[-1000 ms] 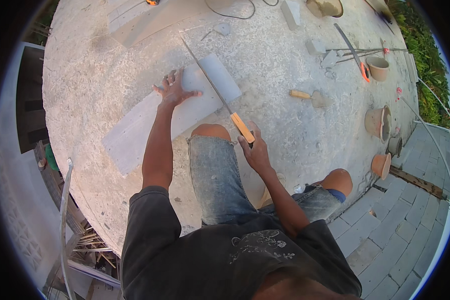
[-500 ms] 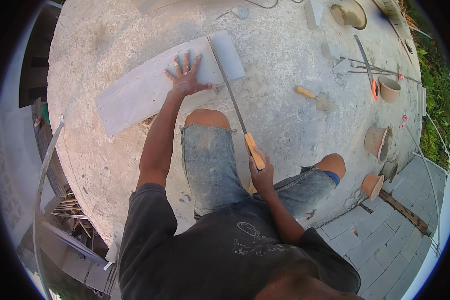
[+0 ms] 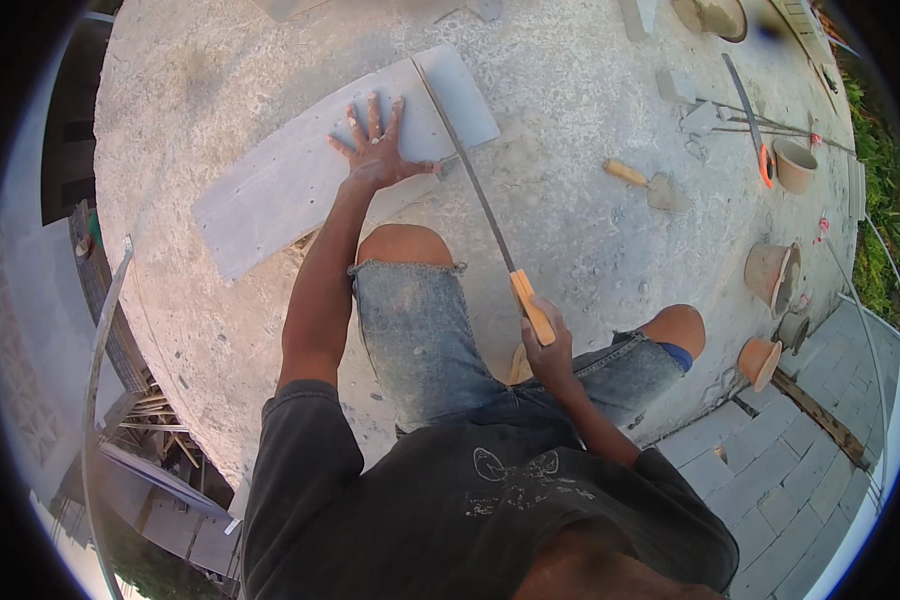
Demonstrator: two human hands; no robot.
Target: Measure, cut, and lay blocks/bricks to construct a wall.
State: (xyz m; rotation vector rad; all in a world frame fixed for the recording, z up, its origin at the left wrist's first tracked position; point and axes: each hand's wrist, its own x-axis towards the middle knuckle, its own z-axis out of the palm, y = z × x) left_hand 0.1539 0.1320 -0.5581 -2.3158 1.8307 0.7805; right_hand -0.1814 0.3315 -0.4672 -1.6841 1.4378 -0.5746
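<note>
- Grey slab (image 3: 270, 195) lies aslant on the rough concrete surface (image 3: 570, 250), ahead of the left knee (image 3: 402, 245). Something brownish shows under its near edge; if that props it unevenly, the slab could rock or crack.
- Handsaw (image 3: 487, 212) crosses the slab near its right end, handle toward the body. Whether the teeth sit in a groove cannot be told; if they do not, the blade could skate sideways.
- Left hand (image 3: 375, 158) is spread flat, palm down on the slab, grasping nothing. Its thumb points toward the blade and is near it, so a slip leftward could cut it. Light pressure might let the slab turn.
- Right hand (image 3: 548, 335) is clenched around the saw's wooden handle, between the knees. A twist of that wrist could bind or bend the thin blade; a long pull might bring the handle against a leg.
- Farther right, a trowel (image 3: 665, 195) and an orange-handled saw (image 3: 766, 165) lie well apart from the slab, posing little hindrance, I judge.
</note>
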